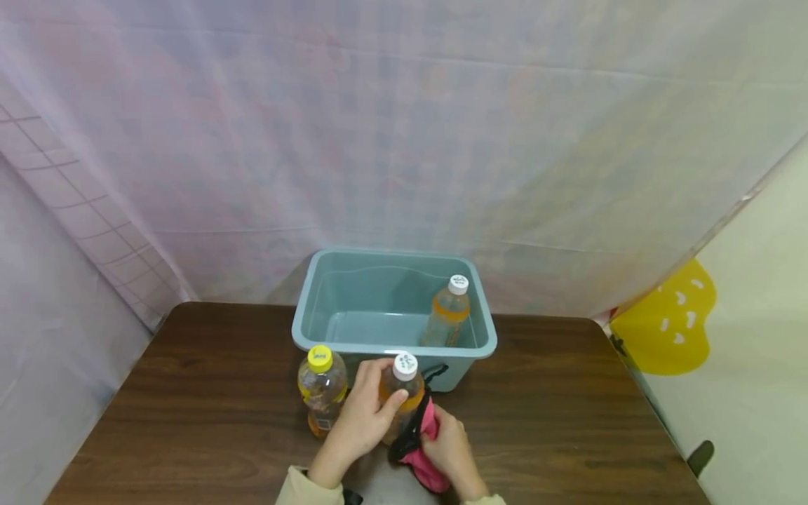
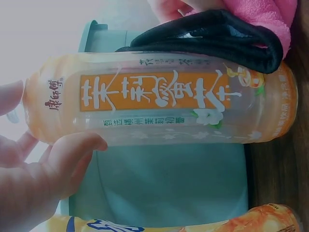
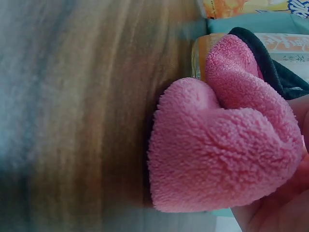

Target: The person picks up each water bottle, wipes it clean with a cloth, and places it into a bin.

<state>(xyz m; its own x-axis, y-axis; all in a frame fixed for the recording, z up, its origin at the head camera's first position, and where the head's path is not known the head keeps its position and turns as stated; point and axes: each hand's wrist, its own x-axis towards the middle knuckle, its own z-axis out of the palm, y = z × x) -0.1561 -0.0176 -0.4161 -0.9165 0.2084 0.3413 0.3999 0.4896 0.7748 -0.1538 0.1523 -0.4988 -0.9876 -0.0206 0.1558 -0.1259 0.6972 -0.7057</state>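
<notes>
In the head view my left hand (image 1: 364, 414) grips the upper part of a clear bottle (image 2: 159, 101) with a white cap and an orange label, upright in front of the bin. My right hand (image 1: 451, 449) holds a fluffy pink cloth (image 3: 222, 145) with black edging (image 2: 241, 38) against the bottle's right side. The cloth is bunched and folded, and its black edge overlaps the label in the left wrist view. Left of my left hand stands a yellow-capped bottle (image 1: 323, 393) with some amber colour at its base.
Behind the hands sits a blue-green plastic bin (image 1: 394, 348). Inside it, at the right, leans another white-capped bottle (image 1: 449, 312). The brown wooden table (image 1: 568, 407) extends to both sides, with a pale curtain (image 1: 391, 140) behind it and a yellow shape (image 1: 669, 322) at right.
</notes>
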